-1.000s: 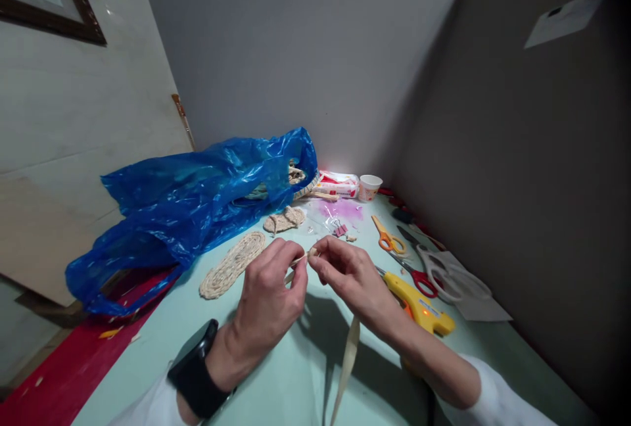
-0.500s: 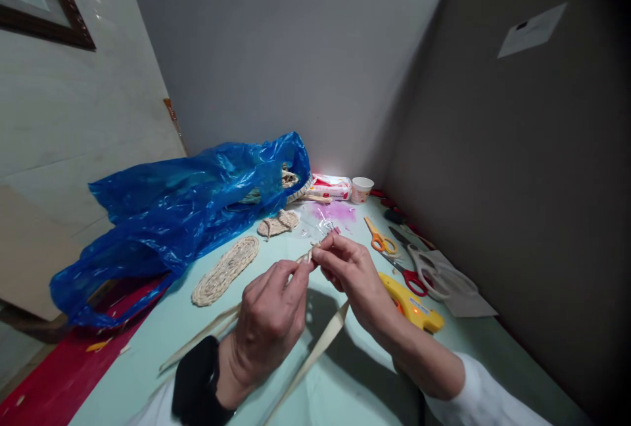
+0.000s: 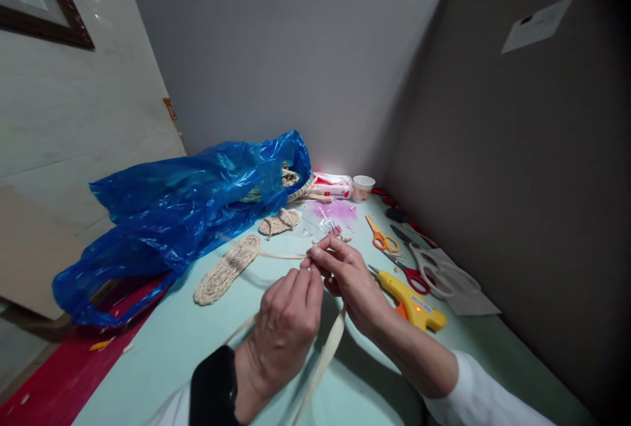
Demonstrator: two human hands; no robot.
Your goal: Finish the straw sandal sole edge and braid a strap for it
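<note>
Pale green tabletop spans the lower frame. At centre, the left hand and right hand have fingertips pinched on pale strips, contact partly hidden. 1 length points left toward the woven oval; another slants to the bottom edge, nearer the right hand.

No readable text

Craft workspace, glue gun, scissors and woven fibre pieces on a table
</note>
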